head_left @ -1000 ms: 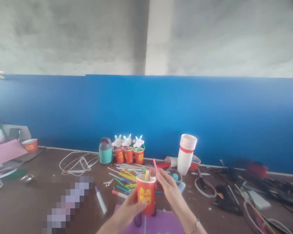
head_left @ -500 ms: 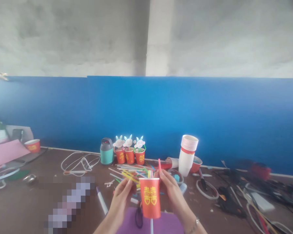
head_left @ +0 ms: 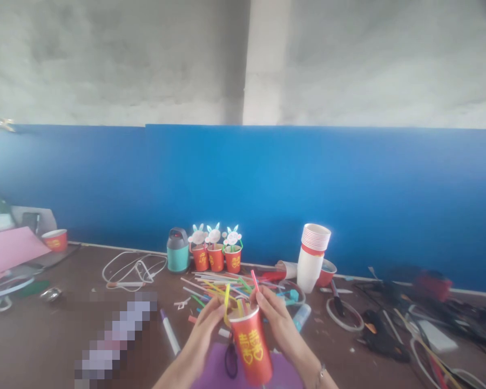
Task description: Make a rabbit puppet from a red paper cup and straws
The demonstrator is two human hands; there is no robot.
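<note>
A red paper cup (head_left: pixel 252 346) with yellow double-happiness characters hangs tilted between my hands over a purple sheet (head_left: pixel 214 367). My left hand (head_left: pixel 210 319) is closed at the cup's left side, around a bent yellow straw (head_left: pixel 227 296). At the cup's right rim, the fingers of my right hand (head_left: pixel 273 313) pinch a pink straw (head_left: pixel 254 279). More straws show inside the cup's mouth. A thin pale stick shows just under the cup's base. Behind my hands lies a pile of coloured straws (head_left: pixel 210 277). The fingertips behind the cup are hidden.
Three small red cups with rabbit-faced figures (head_left: pixel 232 259) stand at the back beside a teal-and-grey container (head_left: pixel 178 253). Right of them is a stack of paper cups (head_left: pixel 311 262). A marker (head_left: pixel 169 332) and white cable (head_left: pixel 123 270) lie left; cords and a black tool (head_left: pixel 383 335) lie right.
The cup has tipped from upright, its base swinging right and its rim moving lower. The pink straw has shifted left and now leans, and the yellow straw stands more upright beside my left fingers.
</note>
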